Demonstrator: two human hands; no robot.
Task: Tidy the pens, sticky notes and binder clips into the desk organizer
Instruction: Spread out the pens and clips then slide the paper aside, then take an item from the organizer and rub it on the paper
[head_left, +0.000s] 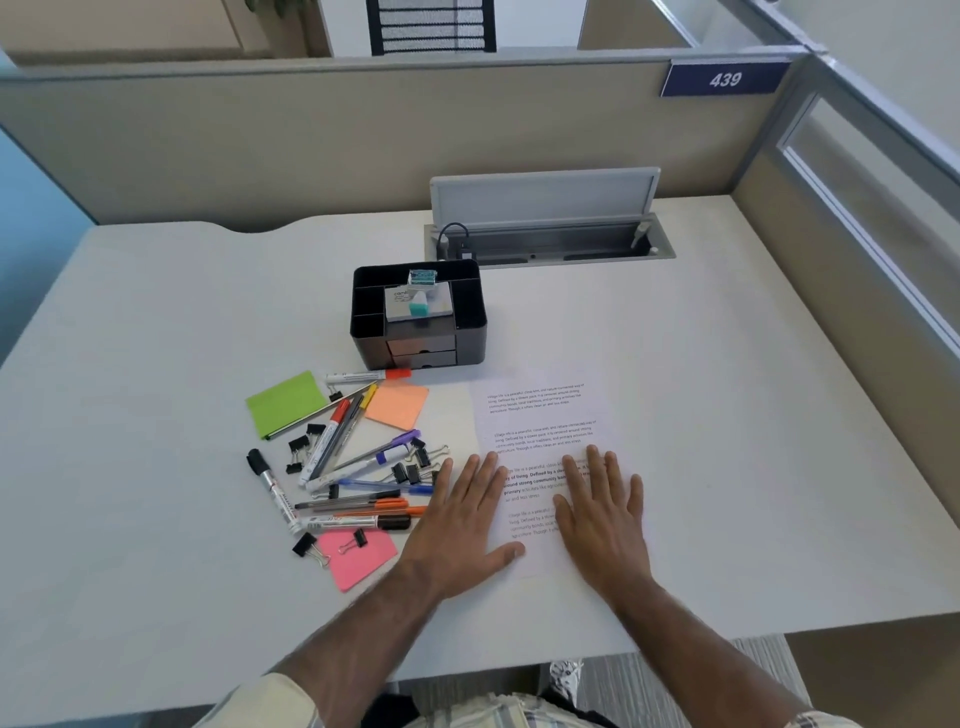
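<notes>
Head cam looks down on a pale desk (156, 364). Far left sits a green sticky pad (284, 402), then a messy pile of pens and markers (343, 467) with black binder clips (298, 447) mixed in, a pink pad (356, 558) near and an orange pad (397, 406) farther back. Behind that is the black desk organizer (418, 317). Left hand (462, 525) and right hand (602, 509) lie flat, fingers spread, holding nothing, on a printed sheet (540, 415).
</notes>
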